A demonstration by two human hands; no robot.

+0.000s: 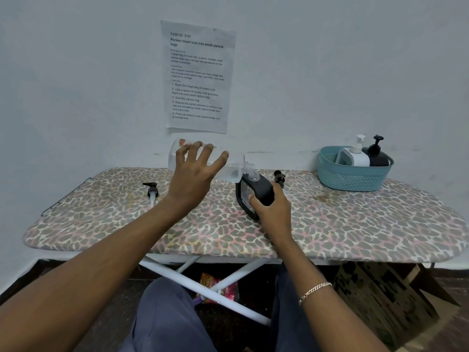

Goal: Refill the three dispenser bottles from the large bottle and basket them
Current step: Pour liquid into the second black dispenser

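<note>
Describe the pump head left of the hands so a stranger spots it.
Start at the leopard-print ironing board. On its left part, left of the left hand, lies a black pump head. Unlike the other loose pump by the right hand, it lies clear of both hands.

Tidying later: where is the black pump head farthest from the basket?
Head view: the black pump head lies on the leopard-print ironing board, left of the left hand.

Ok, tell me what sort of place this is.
Likely a room at home used for recorded tasks: an ironing board serves as the table, and a printed task sheet hangs on the wall.
</note>
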